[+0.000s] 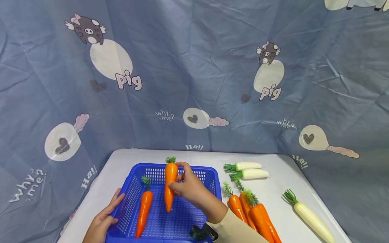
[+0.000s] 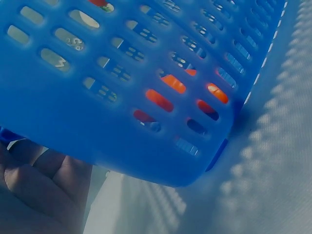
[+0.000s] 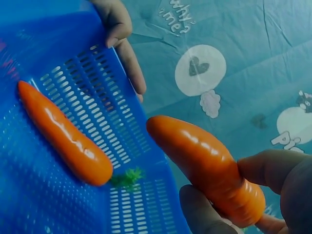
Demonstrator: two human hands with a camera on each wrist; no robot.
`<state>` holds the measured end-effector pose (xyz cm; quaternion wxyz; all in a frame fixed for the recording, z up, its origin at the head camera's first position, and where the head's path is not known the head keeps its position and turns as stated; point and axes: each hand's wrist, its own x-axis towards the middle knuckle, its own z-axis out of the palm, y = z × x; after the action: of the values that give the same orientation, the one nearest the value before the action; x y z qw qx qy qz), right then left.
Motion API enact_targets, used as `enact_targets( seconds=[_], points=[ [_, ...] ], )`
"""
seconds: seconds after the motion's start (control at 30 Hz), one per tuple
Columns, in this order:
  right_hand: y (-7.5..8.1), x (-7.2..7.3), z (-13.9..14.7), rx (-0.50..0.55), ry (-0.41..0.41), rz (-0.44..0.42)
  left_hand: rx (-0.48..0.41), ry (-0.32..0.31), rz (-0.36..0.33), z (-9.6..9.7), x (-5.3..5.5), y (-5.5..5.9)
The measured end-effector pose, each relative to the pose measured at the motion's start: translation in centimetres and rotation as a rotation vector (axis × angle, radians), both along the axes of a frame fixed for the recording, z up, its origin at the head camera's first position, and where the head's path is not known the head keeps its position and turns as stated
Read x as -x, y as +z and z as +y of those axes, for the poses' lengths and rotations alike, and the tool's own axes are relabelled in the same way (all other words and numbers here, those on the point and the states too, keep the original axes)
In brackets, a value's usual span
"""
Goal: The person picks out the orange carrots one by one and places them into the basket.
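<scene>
My right hand (image 1: 191, 187) pinches an orange carrot (image 1: 171, 180) with a green top, holding it upright over the blue basket (image 1: 216, 182) in the head view. The right wrist view shows thumb and fingers around the thick end of this carrot (image 3: 195, 153), its tip toward the basket. A second carrot (image 1: 145, 209) lies inside the basket along the left side, leafy end away from me. My left hand (image 1: 101, 221) grips the basket's left rim, thumb over the edge and fingers along the outer wall. Holes in the basket wall (image 2: 122, 141) show orange behind them in the left wrist view.
Right of the basket lie several more carrots (image 1: 261, 216) in a bunch, partly behind my right sleeve (image 1: 240, 233). Two white radishes (image 1: 253, 173) lie behind them, and another white radish (image 1: 313, 219) lies farther right on the white table (image 1: 285, 175). A printed grey-blue cloth (image 1: 194, 84) hangs around the table.
</scene>
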<state>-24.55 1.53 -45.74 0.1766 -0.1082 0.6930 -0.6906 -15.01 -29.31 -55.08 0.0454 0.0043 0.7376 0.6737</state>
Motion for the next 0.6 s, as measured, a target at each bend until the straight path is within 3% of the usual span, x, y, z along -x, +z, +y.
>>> enact_targets(
  seconds=[0.6],
  points=[
    [-1.6, -0.4, -2.2, -0.041, 0.044, -0.031, 0.004, -0.02, 0.073, -0.2, -0.1, -0.4]
  ],
)
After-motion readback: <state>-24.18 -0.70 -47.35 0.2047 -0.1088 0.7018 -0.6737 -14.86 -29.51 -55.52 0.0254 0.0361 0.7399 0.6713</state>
